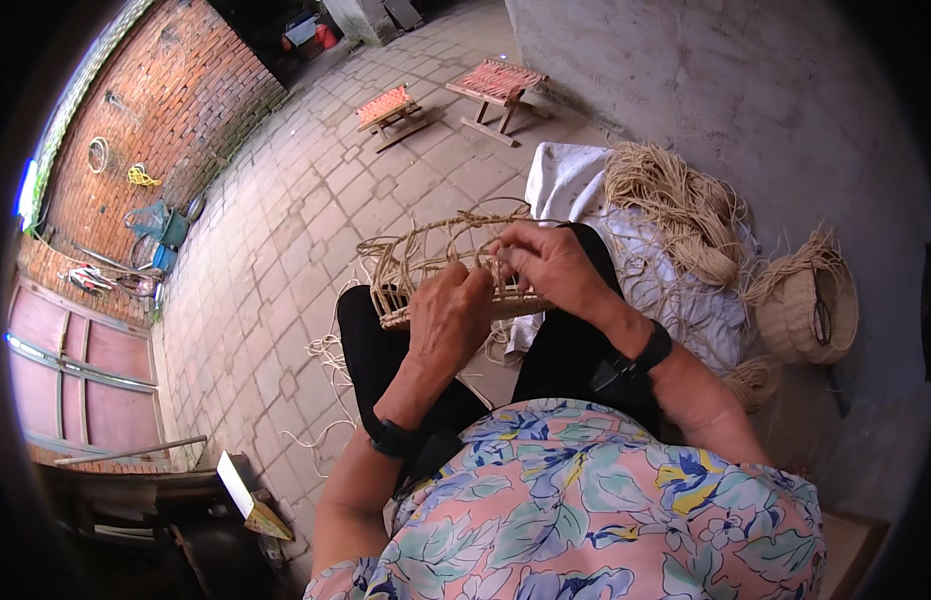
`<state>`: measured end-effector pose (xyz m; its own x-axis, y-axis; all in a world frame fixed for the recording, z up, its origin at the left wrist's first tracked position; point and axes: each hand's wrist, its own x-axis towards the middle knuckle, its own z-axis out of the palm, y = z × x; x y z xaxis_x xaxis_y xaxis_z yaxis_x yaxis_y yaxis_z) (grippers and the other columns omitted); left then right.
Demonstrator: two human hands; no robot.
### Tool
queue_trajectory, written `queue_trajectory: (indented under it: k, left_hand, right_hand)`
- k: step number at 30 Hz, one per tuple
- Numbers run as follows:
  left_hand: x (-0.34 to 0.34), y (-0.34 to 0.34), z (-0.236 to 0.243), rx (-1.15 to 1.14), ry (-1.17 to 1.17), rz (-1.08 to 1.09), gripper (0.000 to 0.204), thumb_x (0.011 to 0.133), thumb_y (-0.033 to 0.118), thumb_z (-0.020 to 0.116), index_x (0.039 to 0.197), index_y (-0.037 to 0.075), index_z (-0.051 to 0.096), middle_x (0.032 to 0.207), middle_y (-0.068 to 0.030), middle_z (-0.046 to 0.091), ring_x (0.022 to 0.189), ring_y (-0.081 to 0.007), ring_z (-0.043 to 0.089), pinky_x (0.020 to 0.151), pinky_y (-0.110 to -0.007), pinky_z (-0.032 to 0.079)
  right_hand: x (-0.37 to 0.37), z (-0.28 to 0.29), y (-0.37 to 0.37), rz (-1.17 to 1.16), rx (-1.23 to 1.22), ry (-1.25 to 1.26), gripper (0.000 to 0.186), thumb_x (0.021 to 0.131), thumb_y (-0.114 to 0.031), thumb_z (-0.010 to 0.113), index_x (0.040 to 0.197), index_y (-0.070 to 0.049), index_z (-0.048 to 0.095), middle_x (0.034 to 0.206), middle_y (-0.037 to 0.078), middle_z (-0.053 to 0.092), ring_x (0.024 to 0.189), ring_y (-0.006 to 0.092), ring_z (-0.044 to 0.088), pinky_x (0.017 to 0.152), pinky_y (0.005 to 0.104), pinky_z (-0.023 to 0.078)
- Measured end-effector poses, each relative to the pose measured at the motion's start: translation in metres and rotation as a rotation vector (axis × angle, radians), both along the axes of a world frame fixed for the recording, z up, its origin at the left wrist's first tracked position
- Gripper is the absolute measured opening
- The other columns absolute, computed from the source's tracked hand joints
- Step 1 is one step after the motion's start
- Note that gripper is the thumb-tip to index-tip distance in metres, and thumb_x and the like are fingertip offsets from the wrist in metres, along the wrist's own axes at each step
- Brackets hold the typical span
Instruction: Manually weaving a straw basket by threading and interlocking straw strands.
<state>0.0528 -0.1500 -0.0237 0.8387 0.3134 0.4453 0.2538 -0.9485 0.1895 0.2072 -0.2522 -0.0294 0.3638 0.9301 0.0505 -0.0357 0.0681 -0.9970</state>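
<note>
Left hand (447, 318) clasps the half-woven straw basket (425, 270) on the lap; right hand (545, 262) pinches a strand (485, 215); pulling hard risks snapping it or skewing the loose upright stakes

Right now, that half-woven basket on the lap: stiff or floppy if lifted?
Half-woven basket: woven base probably holds shape under both hands, left hand and right hand. Loose upright strands likely flop. Probably light, being thin open strands.

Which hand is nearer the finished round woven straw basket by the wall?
Right. The right hand works on the lap nearer the finished round woven straw basket; the left hand is farther away, across the half-woven frame.
</note>
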Motion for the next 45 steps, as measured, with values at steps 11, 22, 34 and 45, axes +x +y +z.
queue_trajectory:
  k: [11,22,34,45]
  left_hand:
    - [-0.002,0.002,0.003,-0.077,-0.044,-0.208,0.013,0.072,0.005,0.071,0.083,0.004,0.063,0.074,-0.0107,0.055,0.071,-0.0304,0.058,0.064,-0.041,0.047]
    - [-0.001,0.004,0.004,-0.070,-0.018,-0.249,0.017,0.070,0.010,0.075,0.083,0.005,0.065,0.071,-0.0087,0.057,0.071,-0.0285,0.059,0.064,-0.040,0.048]
    - [0.000,0.003,0.006,-0.020,0.037,-0.247,0.016,0.069,0.011,0.074,0.083,0.006,0.068,0.068,-0.0073,0.056,0.069,-0.0267,0.057,0.061,-0.039,0.046]
    - [-0.003,0.001,0.000,-0.008,0.034,-0.224,0.018,0.069,0.013,0.075,0.084,0.007,0.067,0.070,-0.0071,0.058,0.072,-0.0262,0.059,0.063,-0.039,0.048]
  right_hand:
    - [-0.022,-0.036,0.014,-0.225,0.096,-0.665,0.006,0.082,-0.007,0.058,0.084,-0.001,0.057,0.076,0.019,0.061,0.074,0.0391,0.062,0.065,0.0457,0.048]
    - [-0.028,-0.029,-0.003,-0.267,0.044,-0.583,0.034,0.081,0.000,0.055,0.114,-0.006,0.048,0.083,0.018,0.064,0.076,0.0349,0.065,0.066,0.0420,0.051]
    - [-0.019,-0.029,-0.002,-0.136,0.036,-0.548,0.068,0.079,0.005,0.054,0.142,-0.014,0.036,0.071,0.003,0.055,0.055,0.0106,0.054,0.052,0.0266,0.046]
    - [0.022,-0.078,-0.034,-0.397,-0.170,-0.175,0.033,0.074,-0.008,0.067,0.105,-0.002,0.055,0.064,0.002,0.055,0.061,0.0080,0.054,0.056,0.0254,0.043]
